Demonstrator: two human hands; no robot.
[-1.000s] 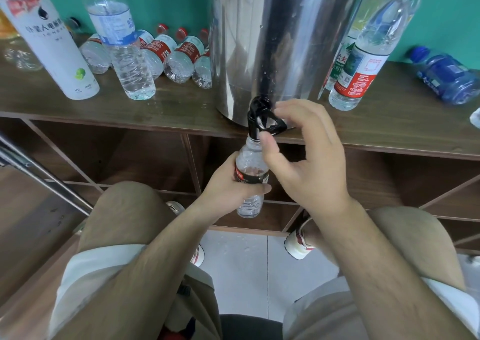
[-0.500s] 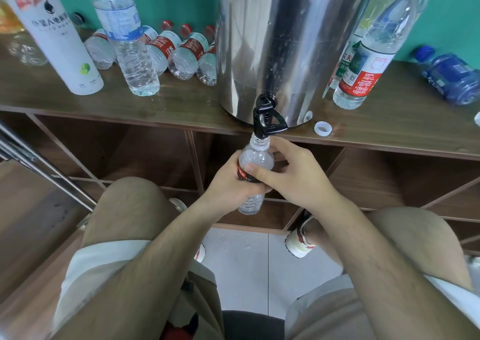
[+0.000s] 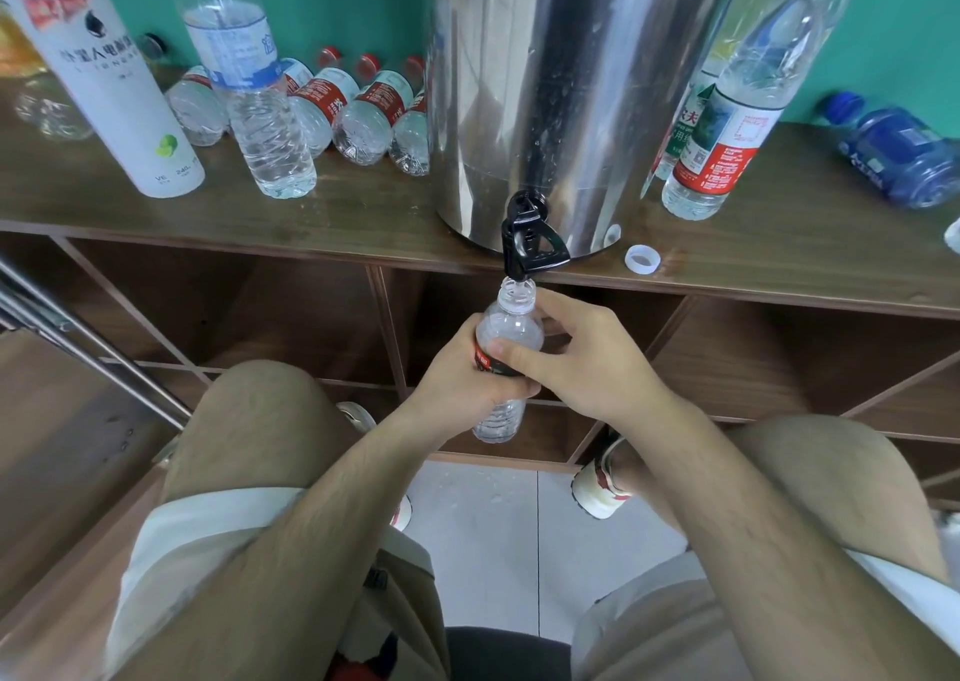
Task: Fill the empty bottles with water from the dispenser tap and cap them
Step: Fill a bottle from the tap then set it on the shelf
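A small clear bottle (image 3: 510, 322) with a red and black label stands uncapped just under the black tap (image 3: 525, 242) of the steel dispenser (image 3: 566, 87). My left hand (image 3: 457, 373) grips its body from the left. My right hand (image 3: 576, 363) holds its upper part from the right, thumb across the label. Water fills the bottle almost to the neck. A white cap (image 3: 642, 259) lies on the wooden shelf (image 3: 363, 217) right of the tap.
Several small red-labelled bottles (image 3: 363, 108) lie behind a standing clear bottle (image 3: 254, 87) and a white carton (image 3: 111, 87) on the left. Tall bottles (image 3: 737, 103) stand right of the dispenser, a blue one (image 3: 898, 155) lies beyond. My knees flank the open cubbies below.
My right hand left the tap lever and came down onto the bottle. The white cap, hidden behind that hand before, now shows on the shelf.
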